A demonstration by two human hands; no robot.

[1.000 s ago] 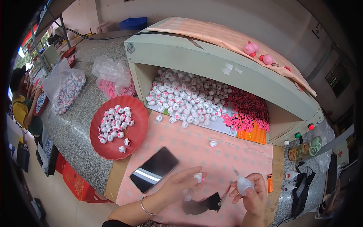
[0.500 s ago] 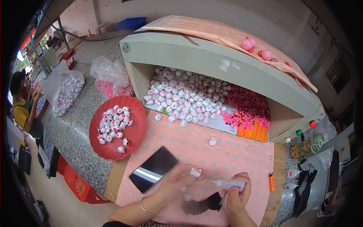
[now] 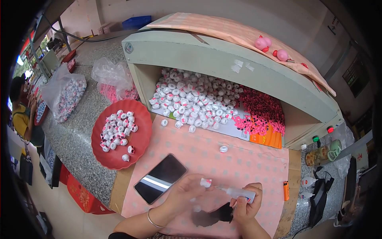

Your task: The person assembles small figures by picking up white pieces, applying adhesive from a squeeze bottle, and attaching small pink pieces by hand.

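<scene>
My left hand pinches a small white and pink cap-like piece above the pink dotted mat. My right hand grips a small white squeeze bottle lying sideways, its thin nozzle pointing left and touching the piece. A dark scrap lies under both hands. A black phone rests on the mat just left of my left hand.
A red plate holds several white pieces. A pale green open box holds a heap of white pieces and pink parts. Plastic bags lie left. An orange lighter and bottles sit right. A person sits far left.
My right hand has tipped the squeeze bottle from upright to sideways and brought its nozzle to the piece in my left hand. My left hand has shifted slightly right.
</scene>
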